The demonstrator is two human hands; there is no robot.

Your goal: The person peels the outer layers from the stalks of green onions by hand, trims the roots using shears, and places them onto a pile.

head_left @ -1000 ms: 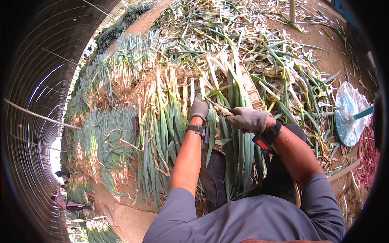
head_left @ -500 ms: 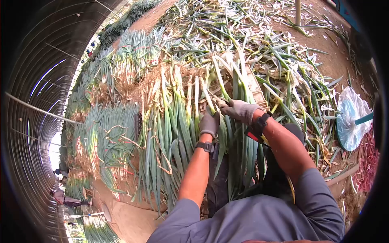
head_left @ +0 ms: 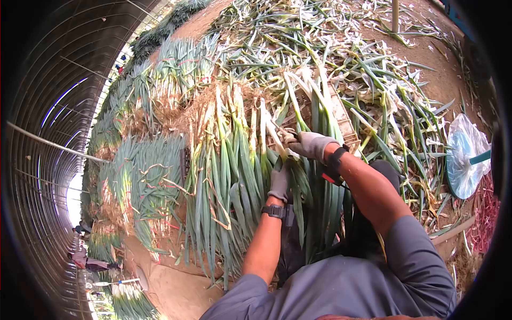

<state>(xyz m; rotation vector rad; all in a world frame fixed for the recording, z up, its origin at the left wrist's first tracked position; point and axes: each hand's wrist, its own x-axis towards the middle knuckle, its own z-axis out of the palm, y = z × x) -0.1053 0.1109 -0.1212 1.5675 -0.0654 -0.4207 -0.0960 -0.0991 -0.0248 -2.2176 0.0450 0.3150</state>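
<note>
My left hand point(head_left: 279, 180), in a grey glove, is closed round a long green onion point(head_left: 275, 140) where its white stalk turns green. The stalk slants up and left from the grip. My right hand point(head_left: 313, 145), gloved too, has its fingers closed against the upper side of the same stalk; part of the contact is hidden. Left of my hands lies a row of loose green onions point(head_left: 234, 152), root ends away from me and leaves toward me. More thick green onions point(head_left: 323, 109) lie to the right, over a plastic crate point(head_left: 345, 124).
Stripped leaves point(head_left: 320, 37) form a large heap ahead and right. Tied bundles of green onions point(head_left: 154, 176) stand in rows on the left. A clear plastic bag point(head_left: 464, 154) over something blue sits at far right, above red ties point(head_left: 486, 213). A pole point(head_left: 395, 16) stands behind the heap.
My left hand has moved slightly right and down along the green onion, and the stalk now leans more. My right hand stays close to it. The view has shifted slightly.
</note>
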